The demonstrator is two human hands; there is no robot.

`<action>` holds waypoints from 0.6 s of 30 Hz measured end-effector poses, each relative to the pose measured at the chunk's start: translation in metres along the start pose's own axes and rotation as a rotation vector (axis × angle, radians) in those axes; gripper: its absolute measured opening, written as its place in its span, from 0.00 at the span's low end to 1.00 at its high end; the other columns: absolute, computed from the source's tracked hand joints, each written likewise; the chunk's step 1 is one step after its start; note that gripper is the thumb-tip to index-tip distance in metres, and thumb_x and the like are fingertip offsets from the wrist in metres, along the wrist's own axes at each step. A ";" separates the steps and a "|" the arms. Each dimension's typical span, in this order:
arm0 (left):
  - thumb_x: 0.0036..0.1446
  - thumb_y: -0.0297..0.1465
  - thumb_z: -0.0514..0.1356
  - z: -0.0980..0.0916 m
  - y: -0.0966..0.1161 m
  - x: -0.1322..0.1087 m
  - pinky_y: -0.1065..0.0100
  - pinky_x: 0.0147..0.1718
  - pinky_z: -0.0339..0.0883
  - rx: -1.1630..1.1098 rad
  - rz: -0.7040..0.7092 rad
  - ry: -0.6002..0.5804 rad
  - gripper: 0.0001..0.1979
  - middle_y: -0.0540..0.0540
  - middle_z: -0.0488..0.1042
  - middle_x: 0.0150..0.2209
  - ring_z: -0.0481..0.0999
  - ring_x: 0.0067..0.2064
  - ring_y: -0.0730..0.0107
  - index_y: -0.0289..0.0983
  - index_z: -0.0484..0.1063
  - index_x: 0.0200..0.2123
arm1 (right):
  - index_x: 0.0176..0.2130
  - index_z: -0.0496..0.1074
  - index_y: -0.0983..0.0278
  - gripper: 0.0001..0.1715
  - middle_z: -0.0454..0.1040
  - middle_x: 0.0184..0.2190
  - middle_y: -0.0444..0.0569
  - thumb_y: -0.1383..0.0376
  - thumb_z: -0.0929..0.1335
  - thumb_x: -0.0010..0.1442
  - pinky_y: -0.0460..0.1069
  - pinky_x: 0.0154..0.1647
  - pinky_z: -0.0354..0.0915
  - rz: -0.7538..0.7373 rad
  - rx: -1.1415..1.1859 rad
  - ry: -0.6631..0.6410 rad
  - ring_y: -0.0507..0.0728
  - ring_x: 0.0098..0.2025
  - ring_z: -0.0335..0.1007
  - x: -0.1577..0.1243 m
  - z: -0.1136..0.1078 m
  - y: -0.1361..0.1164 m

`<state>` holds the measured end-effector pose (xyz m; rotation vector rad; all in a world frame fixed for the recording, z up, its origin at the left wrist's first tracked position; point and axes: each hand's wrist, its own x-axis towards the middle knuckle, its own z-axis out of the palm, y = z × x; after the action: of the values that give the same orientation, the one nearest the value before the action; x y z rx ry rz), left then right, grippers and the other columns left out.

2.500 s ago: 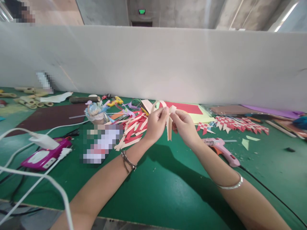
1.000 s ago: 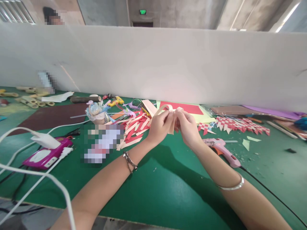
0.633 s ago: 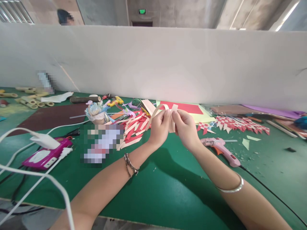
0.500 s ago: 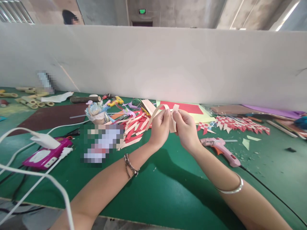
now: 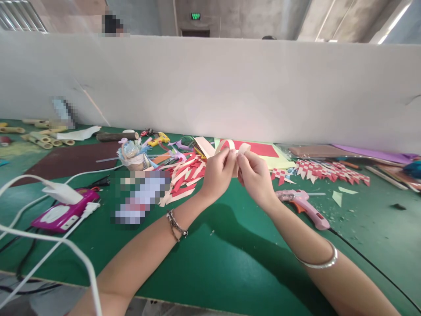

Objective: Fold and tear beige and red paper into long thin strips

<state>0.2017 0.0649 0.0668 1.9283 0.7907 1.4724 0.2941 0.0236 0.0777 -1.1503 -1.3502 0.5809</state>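
Observation:
Cream paper strips (image 5: pixel 226 144) are pinched between the fingers of my left hand (image 5: pixel 219 173) and my right hand (image 5: pixel 253 175), held up over the table with the fingertips nearly meeting. One strip arches above my left thumb, another curls over my right fingers; their lower parts are mostly hidden by my hands. Behind my left hand lies a heap of red and cream paper strips (image 5: pixel 187 177). Beyond both hands rests a red sheet (image 5: pixel 263 148) on a pale yellow-green sheet (image 5: pixel 283 164). A pink glue gun (image 5: pixel 307 208) lies beside my right wrist.
Woven red-and-white checked paper pieces (image 5: pixel 332 171) lie at the right. At the left are a magenta power strip (image 5: pixel 67 215) with white cables, bamboo pieces (image 5: pixel 41 140) and a yellow glue gun (image 5: pixel 159 139). A pale partition (image 5: pixel 210 87) stands behind the green table (image 5: pixel 197 263).
The strip end that stood up at my right fingers now bends over into a curl. My left hand has shifted slightly. Beyond the partition, a person's head has moved right.

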 end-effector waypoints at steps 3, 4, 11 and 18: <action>0.61 0.39 0.48 0.002 0.002 -0.001 0.71 0.18 0.46 -0.108 -0.070 0.035 0.20 0.55 0.49 0.17 0.51 0.19 0.77 0.38 0.48 0.19 | 0.18 0.53 0.61 0.20 0.54 0.11 0.36 0.64 0.58 0.61 0.43 0.15 0.48 0.039 0.062 -0.025 0.45 0.13 0.48 0.001 0.000 0.000; 0.61 0.39 0.48 0.002 0.003 -0.001 0.71 0.18 0.47 -0.135 -0.084 0.035 0.20 0.55 0.49 0.17 0.51 0.19 0.77 0.38 0.48 0.19 | 0.18 0.53 0.61 0.20 0.54 0.11 0.36 0.63 0.58 0.61 0.43 0.15 0.48 0.043 0.083 -0.028 0.45 0.13 0.48 0.001 0.000 0.000; 0.62 0.35 0.47 -0.002 0.001 0.001 0.70 0.19 0.48 0.032 0.095 -0.095 0.19 0.55 0.54 0.15 0.53 0.18 0.77 0.38 0.52 0.19 | 0.18 0.53 0.61 0.22 0.52 0.12 0.37 0.59 0.57 0.62 0.44 0.16 0.49 0.042 0.168 0.009 0.46 0.15 0.48 0.001 -0.002 -0.001; 0.62 0.33 0.47 -0.001 0.000 -0.002 0.69 0.19 0.44 0.171 0.149 -0.019 0.18 0.55 0.50 0.15 0.51 0.18 0.77 0.38 0.48 0.19 | 0.20 0.52 0.61 0.20 0.51 0.15 0.38 0.60 0.59 0.61 0.45 0.18 0.47 -0.035 0.003 0.027 0.47 0.18 0.47 0.000 -0.001 0.000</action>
<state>0.2006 0.0636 0.0654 2.1672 0.8021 1.5131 0.2953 0.0236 0.0776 -1.1261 -1.3430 0.5402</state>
